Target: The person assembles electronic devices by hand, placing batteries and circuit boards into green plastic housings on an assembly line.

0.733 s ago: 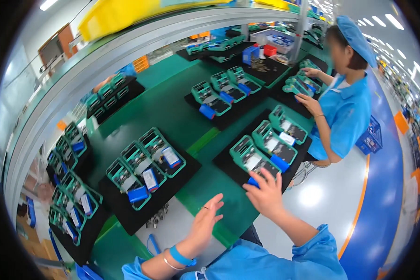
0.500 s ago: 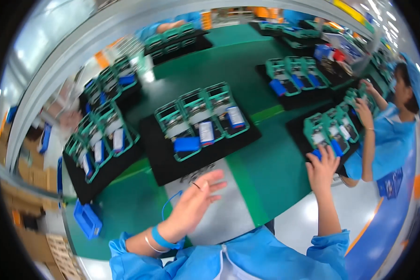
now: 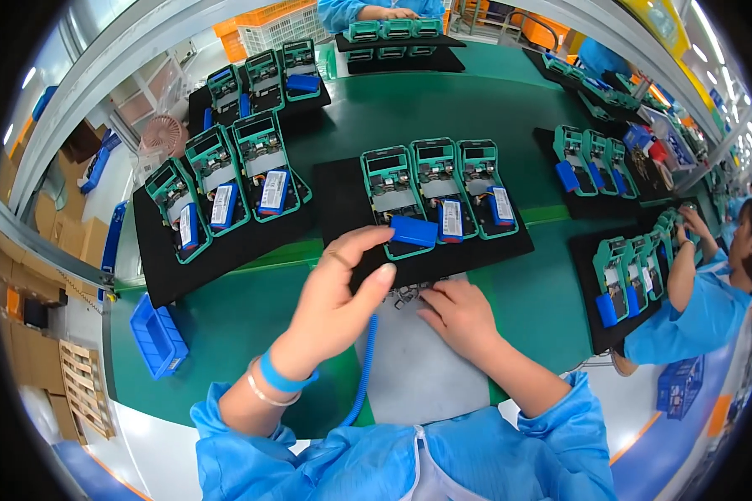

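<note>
On the black mat in front of me are three green device housings with circuit boards inside. Blue battery packs lie in them; the leftmost battery rests crosswise over the lower end of its housing. My left hand, fingers stretched and thumb apart, has its index fingertip at that battery's left end; whether it touches is unclear. Down on the grey pad, my right hand has its fingertips at a small pile of metal parts, thumb and forefinger apart.
Another black mat with similar housings lies at left, near a blue bin. A coiled blue cord runs beside the pad. At right a co-worker handles housings on a mat. Someone else works across the table.
The view has turned to the right. My right hand has left the right-hand mat and come to the small metal parts. My left hand has moved up to the crosswise battery.
</note>
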Demonstrator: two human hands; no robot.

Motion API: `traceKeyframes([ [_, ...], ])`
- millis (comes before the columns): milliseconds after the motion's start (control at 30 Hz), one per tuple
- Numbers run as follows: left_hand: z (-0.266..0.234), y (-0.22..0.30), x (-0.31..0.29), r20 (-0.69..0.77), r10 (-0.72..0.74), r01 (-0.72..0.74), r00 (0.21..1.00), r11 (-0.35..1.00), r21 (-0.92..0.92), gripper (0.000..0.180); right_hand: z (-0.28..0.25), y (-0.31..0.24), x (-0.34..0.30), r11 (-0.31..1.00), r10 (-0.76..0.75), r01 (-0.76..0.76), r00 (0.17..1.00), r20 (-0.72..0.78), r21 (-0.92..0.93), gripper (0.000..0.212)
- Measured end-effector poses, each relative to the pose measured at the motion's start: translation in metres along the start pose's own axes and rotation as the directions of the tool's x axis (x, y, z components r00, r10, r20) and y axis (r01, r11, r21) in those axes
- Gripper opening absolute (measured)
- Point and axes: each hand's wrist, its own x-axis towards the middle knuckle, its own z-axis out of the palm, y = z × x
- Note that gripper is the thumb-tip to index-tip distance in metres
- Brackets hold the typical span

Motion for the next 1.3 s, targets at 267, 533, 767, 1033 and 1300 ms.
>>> traceKeyframes([
  [267, 0.064, -0.067, 0.048, 0.129, 0.150, -0.194, 0.980, 0.850, 0.489, 0.053, -0.011, 0.015, -0.004, 0.980, -0.196, 0.200, 0.969, 0.150, -0.013, 0.022],
  [533, 0.074, -0.084, 0.056, 0.069, 0.231, -0.236, 0.971, 0.850, 0.471, 0.029, -0.020, -0.001, 0.016, 0.930, -0.208, 0.303, 0.900, 0.382, -0.208, 0.009],
  [767, 0.039, -0.090, 0.078, -0.298, -0.127, -0.003, 0.946, 0.916, -0.401, 0.012, -0.027, 0.013, 0.024, 0.918, -0.307, 0.385, 0.841, 0.445, -0.094, 0.009],
  [1033, 0.016, -0.103, 0.065, -0.114, 0.368, -0.309, 0.923, 0.884, 0.351, 0.019, -0.025, 0.004, 0.015, 0.995, -0.100, 0.102, 0.942, 0.320, 0.010, 0.014],
  [1300, 0.038, -0.098, 0.038, 0.126, 0.209, -0.242, 0.970, 0.761, 0.602, 0.046, -0.024, 0.002, 0.020, 0.991, -0.068, 0.102, 0.936, 0.346, -0.082, 0.006],
])
